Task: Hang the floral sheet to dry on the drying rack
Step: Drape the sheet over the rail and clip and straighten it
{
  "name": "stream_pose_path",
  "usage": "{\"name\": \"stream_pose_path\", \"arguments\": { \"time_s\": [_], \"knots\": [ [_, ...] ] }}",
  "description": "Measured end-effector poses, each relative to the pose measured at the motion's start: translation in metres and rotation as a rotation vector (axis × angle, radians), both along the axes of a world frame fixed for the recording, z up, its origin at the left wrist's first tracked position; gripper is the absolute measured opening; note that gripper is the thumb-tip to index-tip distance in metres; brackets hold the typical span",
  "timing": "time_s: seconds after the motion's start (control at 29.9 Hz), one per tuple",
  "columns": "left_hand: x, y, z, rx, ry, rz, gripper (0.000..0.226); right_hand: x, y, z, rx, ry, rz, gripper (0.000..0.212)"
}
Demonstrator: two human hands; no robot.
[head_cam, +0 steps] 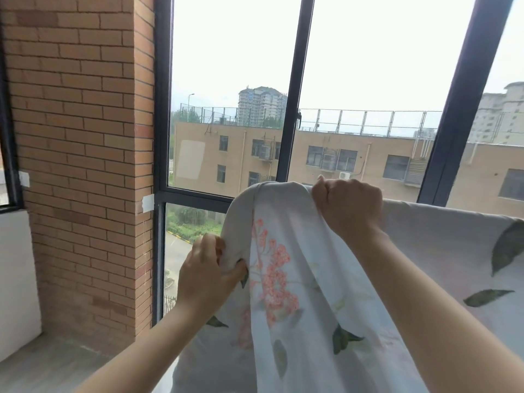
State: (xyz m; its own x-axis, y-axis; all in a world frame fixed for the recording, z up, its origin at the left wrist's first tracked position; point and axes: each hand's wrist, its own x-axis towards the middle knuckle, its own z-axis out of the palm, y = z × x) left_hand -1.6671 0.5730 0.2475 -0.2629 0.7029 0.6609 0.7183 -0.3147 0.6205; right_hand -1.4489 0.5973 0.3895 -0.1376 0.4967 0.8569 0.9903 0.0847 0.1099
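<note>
We hold the floral sheet (286,279) up in the lower middle of the frame, in front of the dark-framed window (295,89). Our right hand (350,207) is clenched around its top edge at centre; our left hand (207,268), lower and to the left, pinches the side hem. The cloth spreads toward the right edge, and a brick pillar (79,137) fills the left
</note>
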Motion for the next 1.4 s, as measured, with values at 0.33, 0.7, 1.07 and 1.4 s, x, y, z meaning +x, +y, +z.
{"name": "stream_pose_path", "arguments": {
  "time_s": [0.33, 0.7, 1.07, 1.4],
  "knots": [
    [0.013, 0.002, 0.004, -0.028, 0.017, 0.141, 0.057, -0.002, -0.005, 0.001, -0.013, 0.002, 0.02, 0.053],
    [0.008, -0.012, 0.014, 0.065, 0.007, 0.164, 0.02, 0.007, -0.01, 0.001, -0.034, 0.012, 0.075, 0.054],
    [-0.017, -0.055, 0.03, 0.117, -0.237, 0.012, 0.039, 0.011, -0.018, 0.003, -0.088, 0.012, 0.089, 0.055],
    [-0.079, 0.004, 0.144, 0.182, -0.11, 0.002, 0.045, 0.008, -0.02, 0.004, -0.076, 0.002, 0.077, 0.054]
  ]
}}
